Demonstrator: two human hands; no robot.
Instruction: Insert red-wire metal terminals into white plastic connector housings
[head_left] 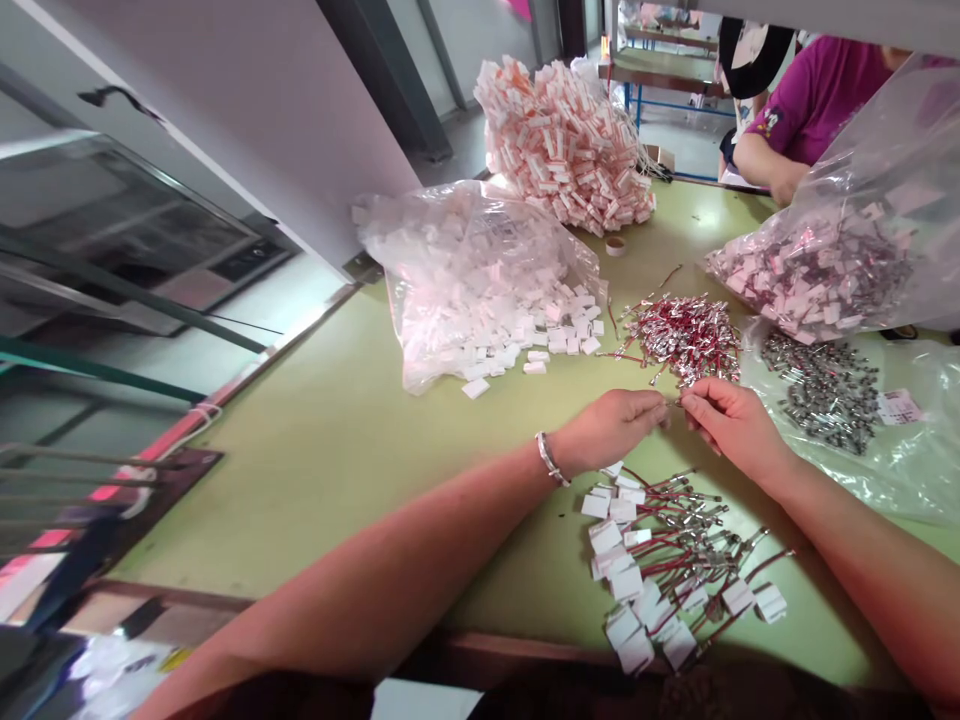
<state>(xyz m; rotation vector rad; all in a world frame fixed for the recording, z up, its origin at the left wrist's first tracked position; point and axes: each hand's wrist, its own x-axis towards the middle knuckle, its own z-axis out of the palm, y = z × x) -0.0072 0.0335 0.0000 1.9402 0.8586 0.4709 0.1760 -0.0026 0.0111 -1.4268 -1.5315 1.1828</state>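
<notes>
My left hand (616, 430), with a silver bracelet (551, 460) at the wrist, is closed in a pinch. My right hand (739, 430) pinches too, its fingertips nearly meeting those of the left. Between them shows a tiny metallic piece (673, 402), too small to name for certain. Just beyond the fingers lies a pile of short red wires with metal terminals (686, 335). Below the hands, nearer my body, red wires with white plastic housings (622, 582) on one end lie in a loose group.
A clear bag of white housings (480, 270) spills onto the green table (337, 460). Behind it rises a heap of pinkish-white bundled parts (562, 150) beside a tape roll (615, 246). Right are small metal parts (829, 395) on plastic and another filled bag (825, 270). A person in purple (832, 100) sits opposite.
</notes>
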